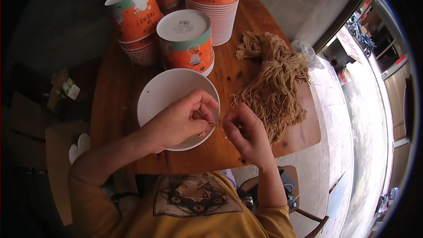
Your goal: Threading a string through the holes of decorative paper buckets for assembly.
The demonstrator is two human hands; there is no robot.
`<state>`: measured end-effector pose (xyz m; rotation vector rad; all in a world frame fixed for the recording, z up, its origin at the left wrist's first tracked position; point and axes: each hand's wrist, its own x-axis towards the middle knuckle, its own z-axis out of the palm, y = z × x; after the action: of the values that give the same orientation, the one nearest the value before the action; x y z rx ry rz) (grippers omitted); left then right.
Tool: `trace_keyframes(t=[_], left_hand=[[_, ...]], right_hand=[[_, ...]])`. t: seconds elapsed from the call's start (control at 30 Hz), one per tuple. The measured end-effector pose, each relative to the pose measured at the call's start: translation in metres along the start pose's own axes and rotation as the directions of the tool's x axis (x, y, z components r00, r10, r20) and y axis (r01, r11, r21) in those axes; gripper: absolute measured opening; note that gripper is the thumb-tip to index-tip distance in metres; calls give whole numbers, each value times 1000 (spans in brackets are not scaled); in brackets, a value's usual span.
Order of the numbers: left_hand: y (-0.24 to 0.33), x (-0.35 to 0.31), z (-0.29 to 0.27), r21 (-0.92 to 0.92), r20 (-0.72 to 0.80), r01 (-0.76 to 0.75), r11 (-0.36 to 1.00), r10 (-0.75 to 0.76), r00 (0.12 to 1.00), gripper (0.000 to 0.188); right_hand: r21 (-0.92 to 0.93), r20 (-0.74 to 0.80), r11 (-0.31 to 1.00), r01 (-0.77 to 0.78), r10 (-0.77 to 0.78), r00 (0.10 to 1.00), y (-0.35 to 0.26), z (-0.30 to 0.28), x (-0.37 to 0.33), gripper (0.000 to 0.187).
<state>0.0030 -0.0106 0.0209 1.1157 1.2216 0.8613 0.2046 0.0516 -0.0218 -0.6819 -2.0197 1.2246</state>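
Note:
A white paper bucket point(152, 101) lies with its mouth toward me at the table's near side, and a small hole shows in its left wall. My left hand point(180, 121) reaches across its opening, fingers curled and pinching one end of a thin tan cord point(217, 122) by the right rim. Just outside that rim, my right hand point(247, 134) pinches the cord between thumb and forefinger. The short stretch between my fingertips looks taut. Whether the cord passes through the bucket wall is hidden by my fingers.
A heap of tan cords point(275, 83) lies on the wooden table point(116, 92) to the right. Behind the bucket stand an upturned orange-and-green bucket point(185, 46) and tall stacks of similar buckets point(222, 17). An open cardboard box point(64, 158) is at the lower left.

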Motion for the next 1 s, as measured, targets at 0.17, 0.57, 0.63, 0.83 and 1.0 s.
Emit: trace_keyframes(t=[0.17, 0.57, 0.63, 0.83, 1.0], left_hand=[[-6, 1, 2, 21, -44, -54, 998, 55, 998, 34], [-11, -2, 3, 163, -37, -142, 976, 150, 988, 44], [-16, -1, 0, 289, -14, -187, 939, 199, 980, 44], [-12, -2, 0, 474, -28, -215, 854, 258, 966, 20], [-15, -2, 4, 690, 1, -395, 607, 545, 838, 20]], right_hand=[[-46, 17, 991, -124, 125, 992, -11, 5, 0, 18], [-296, -91, 954, 42, -71, 993, -14, 18, -1, 16], [-291, -84, 957, 10, -36, 996, -17, 18, -1, 16], [-281, -93, 959, -39, 13, 996, -18, 20, -2, 16], [-301, -103, 953, 20, -53, 993, -14, 22, -3, 15]])
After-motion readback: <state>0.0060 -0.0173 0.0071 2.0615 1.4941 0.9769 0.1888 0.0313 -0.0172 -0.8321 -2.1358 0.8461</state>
